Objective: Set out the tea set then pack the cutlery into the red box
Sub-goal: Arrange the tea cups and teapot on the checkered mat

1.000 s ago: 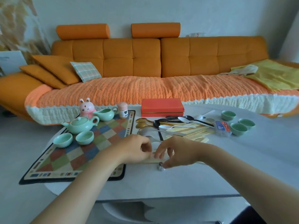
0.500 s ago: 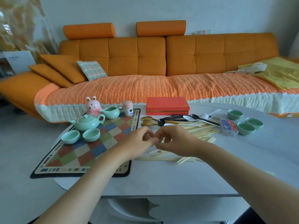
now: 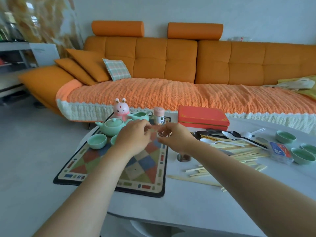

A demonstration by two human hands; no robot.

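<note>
Forearms fill the near part of my feed, both reaching out over the white table [image 3: 171,202]. Just past them, on the right, a few loose chopsticks [image 3: 196,175] lie at odd angles apart from the main heap; I read them as strays not yet gathered. Beside them the chequered mat [image 3: 136,178] marks where the tea set belongs.

Above its far half hover the left hand [image 3: 133,139] and right hand [image 3: 176,137]. Their fingers are curled and the tips drawn almost together, as if working on something tiny. Blur hides whether either one pinches anything, so I cannot tell. Under the right wrist sits a small round metal piece [image 3: 183,158].

Further right the cutlery heap [image 3: 239,147], chopsticks with spoons [image 3: 229,135] laid across, waits unpacked. A plastic packet [image 3: 280,149] and three green cups [image 3: 285,136] stand beyond it, off the mat, so the setting-out looks unfinished to me.

On the mat's far end stand a pair of cups [image 3: 97,141], the teapot [image 3: 112,125], a pitcher [image 3: 140,116], a rabbit figure [image 3: 121,109] and a little jar [image 3: 159,115]. Behind the cutlery the red box [image 3: 202,116] lies with its lid on, near enough to fill once opened. An orange sofa [image 3: 171,62] closes the view.
</note>
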